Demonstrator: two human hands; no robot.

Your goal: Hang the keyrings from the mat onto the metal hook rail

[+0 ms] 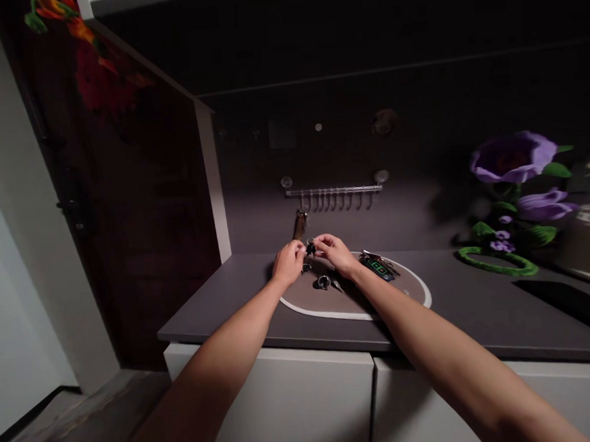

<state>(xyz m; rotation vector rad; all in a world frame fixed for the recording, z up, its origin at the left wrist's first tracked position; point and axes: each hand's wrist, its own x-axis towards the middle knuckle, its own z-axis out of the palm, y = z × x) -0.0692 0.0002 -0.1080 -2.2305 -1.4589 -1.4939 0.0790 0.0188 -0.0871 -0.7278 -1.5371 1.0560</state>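
Between my fingertips, just above a brown mat (350,303) with a white border, is a small bunch of keys (311,248) on a ring. My left hand (289,261) pinches it from the left. From the other side my right hand (335,252) grips the ring with thumb and fingers. Below them on the mat lie a dark key ring (323,282) and a loose silver key (338,286). Beyond my right wrist sits a dark key holder with green marks (378,266) among more keys. One key set (302,216) hangs from the left end of the hook rail (334,191).
The rail's several hooks run along the dark back wall. Purple artificial flowers (514,157) with a green ring base (497,262) stand at the right, near a shiny pot-like appliance (589,243). A shelf overhangs the grey counter (205,313). A dark door (160,229) is at left.
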